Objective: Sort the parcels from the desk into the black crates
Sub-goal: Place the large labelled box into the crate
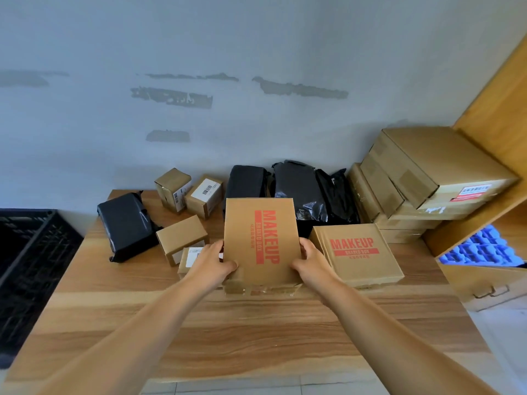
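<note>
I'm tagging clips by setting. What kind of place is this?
Probably a small parcel-sorting or packing room: a wooden desk piled with cardboard boxes and black-wrapped parcels, and a black crate beside it.

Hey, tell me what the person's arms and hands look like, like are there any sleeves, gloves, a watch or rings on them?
Both forearms are bare as far as the frame shows: no sleeves visible. The left hand and the right hand are ungloved. No watch, bracelet or band shows at either wrist, and no ring shows on the visible fingers, though some fingers are hidden.
</note>
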A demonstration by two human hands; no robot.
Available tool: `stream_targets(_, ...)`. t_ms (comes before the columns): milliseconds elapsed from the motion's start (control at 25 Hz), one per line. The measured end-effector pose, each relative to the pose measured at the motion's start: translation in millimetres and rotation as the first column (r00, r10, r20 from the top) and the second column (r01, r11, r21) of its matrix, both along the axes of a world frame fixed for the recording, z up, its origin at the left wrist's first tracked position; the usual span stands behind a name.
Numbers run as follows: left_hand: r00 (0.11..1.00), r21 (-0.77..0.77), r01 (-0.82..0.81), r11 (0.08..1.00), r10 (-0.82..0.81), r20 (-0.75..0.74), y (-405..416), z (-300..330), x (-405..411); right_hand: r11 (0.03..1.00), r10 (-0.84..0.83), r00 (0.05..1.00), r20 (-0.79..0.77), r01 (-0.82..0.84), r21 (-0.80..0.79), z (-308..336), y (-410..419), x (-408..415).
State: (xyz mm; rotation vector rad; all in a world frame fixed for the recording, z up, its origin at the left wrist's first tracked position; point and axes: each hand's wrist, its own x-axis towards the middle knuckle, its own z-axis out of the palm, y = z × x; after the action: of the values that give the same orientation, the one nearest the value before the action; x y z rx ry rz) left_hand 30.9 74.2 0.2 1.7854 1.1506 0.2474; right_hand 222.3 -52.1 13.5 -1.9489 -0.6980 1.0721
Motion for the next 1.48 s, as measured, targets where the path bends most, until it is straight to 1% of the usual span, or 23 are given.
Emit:
stream_targets(240,0.986,0.122,-0.041,0.992,0.020,0.168,18,70,-16,0.979,-0.020,1.000,-0.012,0.022,0.204,59,18,-13)
stream_targets(440,0.951,0.171,-0.090,0.981,0.034,0.309,27,115,-27,0.931,-0.067,0.997,-0.041,0.077,0.357,104,32,-22)
stream_targets(560,0.939,0.216,-0.123,0.969,0.043,0.340,32,132,-31,0.906,-0.069,0.996,-0.058,0.087,0.415,122,40,-24)
stream_targets(600,0.937,0.207,-0.131,0.970,0.053,0.346,34,135,-32,0.895,-0.068,0.996,-0.063,0.089,0.437,128,42,-24)
stream_targets(760,0.879,0.018,-0.224,0.974,0.194,0.436,35,150,-32,0.858,-0.093,0.991,-0.093,0.127,0.498,143,47,-26)
stream_targets(840,0.862,-0.004,-0.269,0.963,0.243,0.445,39,155,-30,0.850,-0.092,0.989,-0.114,0.138,0.509,148,49,-26)
stream_targets(920,0.857,-0.002,-0.310,0.951,0.281,0.432,43,161,-30,0.833,-0.085,0.979,-0.184,0.171,0.526,154,51,-25)
stream_targets(960,0.844,-0.020,-0.317,0.948,0.292,0.450,44,164,-30,0.822,-0.082,0.968,-0.236,0.199,0.534,158,52,-24)
stream_targets(1040,0.790,-0.106,-0.294,0.950,0.304,0.533,43,172,-31,0.798,-0.071,0.946,-0.316,0.244,0.551,166,53,-22)
stream_targets(1120,0.737,-0.168,-0.279,0.945,0.323,0.594,38,180,-32,0.789,-0.054,0.936,-0.347,0.253,0.561,172,52,-21)
stream_targets(1200,0.703,-0.183,-0.271,0.945,0.325,0.633,32,187,-30,0.793,-0.039,0.940,-0.340,0.236,0.562,176,51,-24)
stream_targets(1320,0.708,-0.167,-0.248,0.954,0.296,0.641,26,195,-27,0.802,-0.020,0.951,-0.307,0.199,0.563,180,50,-26)
stream_targets(1480,0.721,-0.178,-0.235,0.956,0.294,0.627,28,193,-30,0.789,0.014,0.945,-0.327,0.191,0.585,181,46,-23)
